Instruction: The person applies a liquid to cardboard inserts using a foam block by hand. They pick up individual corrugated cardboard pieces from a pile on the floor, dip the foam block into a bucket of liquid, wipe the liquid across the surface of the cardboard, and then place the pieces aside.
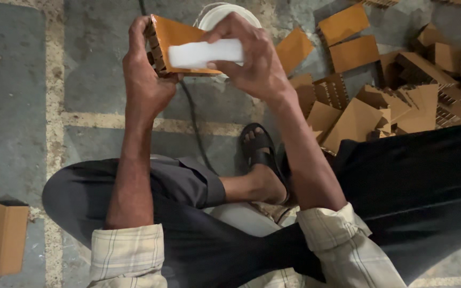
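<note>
Hands raised at 12 o'clock: left hand (146, 80) grip closed round orange cardboard piece (174, 37), right hand (252, 58) pinching white block (205, 54) against it. Cardboard pile (396, 90) at 2 o'clock; white bucket (217, 13), black cable (193, 122) behind.

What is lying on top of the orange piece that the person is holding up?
A white strip lies across the orange corrugated piece, pressed by the right hand; the left hand grips its edge. The surface under the strip is covered.
</note>
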